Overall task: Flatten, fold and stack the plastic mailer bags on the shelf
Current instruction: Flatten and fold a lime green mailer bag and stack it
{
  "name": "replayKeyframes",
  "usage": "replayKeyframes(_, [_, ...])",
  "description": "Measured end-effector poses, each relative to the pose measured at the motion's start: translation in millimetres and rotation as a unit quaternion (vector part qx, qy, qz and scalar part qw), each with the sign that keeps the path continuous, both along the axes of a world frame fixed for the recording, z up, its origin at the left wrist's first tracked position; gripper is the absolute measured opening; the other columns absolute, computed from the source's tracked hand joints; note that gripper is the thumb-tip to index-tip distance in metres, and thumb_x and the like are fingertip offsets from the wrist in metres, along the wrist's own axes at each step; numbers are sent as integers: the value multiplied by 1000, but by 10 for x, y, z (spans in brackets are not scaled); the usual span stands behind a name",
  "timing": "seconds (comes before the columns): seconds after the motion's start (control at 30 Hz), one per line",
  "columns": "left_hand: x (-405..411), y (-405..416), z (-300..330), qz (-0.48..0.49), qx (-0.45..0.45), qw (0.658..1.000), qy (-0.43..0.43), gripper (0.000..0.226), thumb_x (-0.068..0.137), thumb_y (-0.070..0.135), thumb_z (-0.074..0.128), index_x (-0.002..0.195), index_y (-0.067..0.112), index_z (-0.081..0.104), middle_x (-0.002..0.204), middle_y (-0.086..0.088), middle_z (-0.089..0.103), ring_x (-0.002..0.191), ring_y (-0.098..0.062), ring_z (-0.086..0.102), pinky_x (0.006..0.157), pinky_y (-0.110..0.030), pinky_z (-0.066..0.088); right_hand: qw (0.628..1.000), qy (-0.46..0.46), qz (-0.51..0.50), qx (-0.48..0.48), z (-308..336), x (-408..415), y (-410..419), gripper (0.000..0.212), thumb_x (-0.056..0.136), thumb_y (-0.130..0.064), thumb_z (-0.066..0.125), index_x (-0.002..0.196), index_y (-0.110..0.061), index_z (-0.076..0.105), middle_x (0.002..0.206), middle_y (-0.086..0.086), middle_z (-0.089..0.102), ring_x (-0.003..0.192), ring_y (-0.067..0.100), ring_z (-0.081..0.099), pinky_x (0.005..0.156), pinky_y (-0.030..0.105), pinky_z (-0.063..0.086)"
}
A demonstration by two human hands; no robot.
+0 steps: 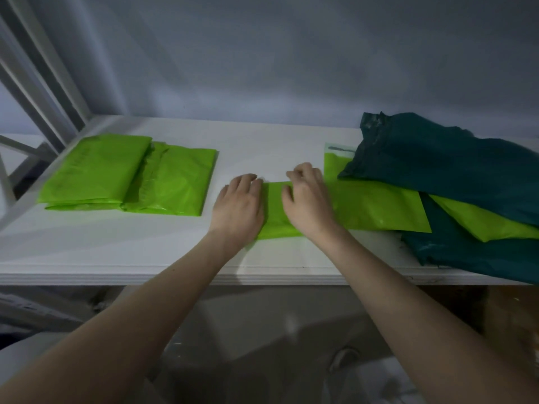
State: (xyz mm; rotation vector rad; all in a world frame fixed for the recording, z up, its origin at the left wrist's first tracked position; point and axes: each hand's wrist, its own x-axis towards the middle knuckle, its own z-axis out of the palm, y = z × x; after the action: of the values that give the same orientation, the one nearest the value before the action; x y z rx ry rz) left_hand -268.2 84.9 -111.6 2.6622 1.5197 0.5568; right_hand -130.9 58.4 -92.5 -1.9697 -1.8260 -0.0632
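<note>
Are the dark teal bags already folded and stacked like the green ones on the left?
No, the dark teal bags lie loose and rumpled at the right of the shelf, while the folded green bags sit at left.

Two bare forearms come up from five and seven o'clock, no sleeves, no watch, no rings showing. Left hand [237, 207] and right hand [307, 199] ungloved, nails short and plain.

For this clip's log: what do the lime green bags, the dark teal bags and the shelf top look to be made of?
Lime green bags: thin plastic film, glossy; soft highlights and sharp fold creases.
Dark teal bags: likely the same film, duller; wrinkled and draped.
Shelf top: smooth white board, perhaps laminate or painted metal; the layered front edge leaves it open.
</note>
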Motion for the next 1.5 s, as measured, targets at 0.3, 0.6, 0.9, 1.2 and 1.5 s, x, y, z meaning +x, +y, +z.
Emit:
replayKeyframes(0.3, [-7,80,-245,-48,-52,994,81,80,84,36,-7,133,1,46,143,-13,43,133,-29,37,111,-38,26,987,-68,73,-126,-160,-75,-24,47,96,-34,28,137,-15,42,142,0,44,130,20,38,106,34,30])
replayKeyframes(0.6, [-48,134,-238,-75,-56,993,72,84,80,40,-10,138,3,39,148,-10,35,138,-25,28,113,-33,17,987,-53,8,-151,-202,-113,-14,47,96,-40,32,138,-21,38,146,-2,35,140,25,21,113,50,14])
replayKeyframes(0.9, [113,344,-155,-48,-145,988,-13,50,101,29,25,148,11,21,157,-7,16,145,-22,11,118,-36,7,973,-15,-29,-229,-145,73,183,58,96,-52,24,148,-29,15,159,0,7,145,30,2,115,54,6])
replayKeyframes(1.2, [174,487,-238,-46,-142,989,18,63,94,41,3,150,12,9,158,-8,8,146,-23,0,119,-38,5,973,-40,-29,-227,-208,135,322,60,97,-51,20,150,-27,7,159,3,2,145,30,-1,116,53,5])
replayKeyframes(1.5, [60,373,-51,-53,-231,964,-122,54,103,31,22,150,14,5,158,-1,-5,144,-11,-9,114,-23,-7,982,-114,-31,-147,-201,80,233,65,96,-54,10,149,-16,19,158,11,11,146,29,3,113,57,4])
